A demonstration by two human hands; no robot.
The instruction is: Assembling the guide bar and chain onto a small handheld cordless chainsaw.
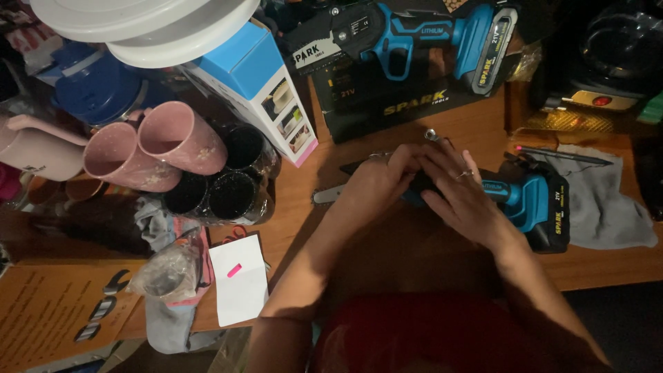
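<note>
Far left, glossy pink mugs (pixel 148 148) lie tipped beside black cups (pixel 221 186), and a nudge could roll them. On the wooden table (pixel 476 124), mid-scene, the left hand (pixel 376 181) and right hand (pixel 459 193) both clamp the blue-and-black plastic saw (pixel 528 200). Its bare chain bar (pixel 328 195) juts left and could nick a slipping finger. Right, a soft grey cloth (pixel 604 204).

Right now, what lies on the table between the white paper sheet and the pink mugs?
In the head view, black cups and a grey cloth lie between the white paper sheet and the pink mugs.
</note>
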